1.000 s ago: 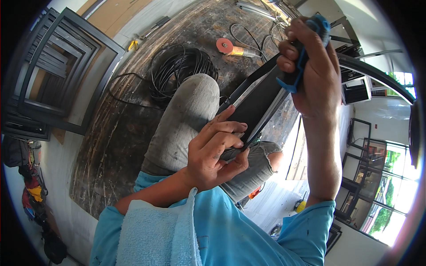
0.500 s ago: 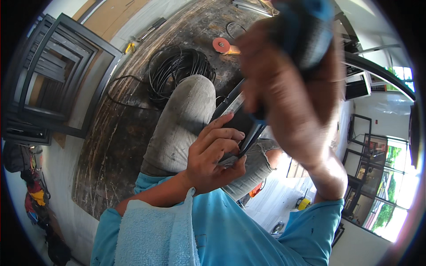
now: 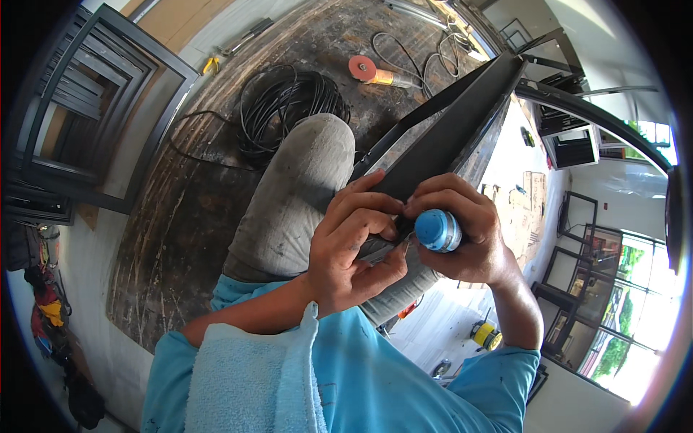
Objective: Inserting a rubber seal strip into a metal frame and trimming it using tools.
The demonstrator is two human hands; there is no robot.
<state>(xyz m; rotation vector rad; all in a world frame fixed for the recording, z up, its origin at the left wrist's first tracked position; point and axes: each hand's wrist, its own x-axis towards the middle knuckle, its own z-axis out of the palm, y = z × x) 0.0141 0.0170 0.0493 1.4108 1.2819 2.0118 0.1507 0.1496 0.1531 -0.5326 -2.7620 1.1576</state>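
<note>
A long black metal frame (image 3: 451,123) runs from between my hands up to the far right, resting across my lap. My left hand (image 3: 354,245) grips its near end, fingers curled over the edge and thumb close below. Beside it, my right hand (image 3: 465,231) is wrapped round a cylindrical tool (image 3: 438,231) with a blue rounded end and a greyish side. That end faces up; the tool's lower part is hidden, so its kind cannot be made out. The fingertips of both hands nearly meet at the frame's end, and any small piece between them is hidden.
An angle grinder (image 3: 375,72) with a red disc and a coil of black cable (image 3: 289,115) lie on the stained worktop (image 3: 180,238). Several dark frames (image 3: 108,108) lean at left. A yellow-and-black round item (image 3: 486,335) stands lower right. A curved dark bar (image 3: 599,123) crosses the right.
My right hand has come down from high and close to the view, bringing the blue tool to the near end of the frame. My left hand stays almost in place.
</note>
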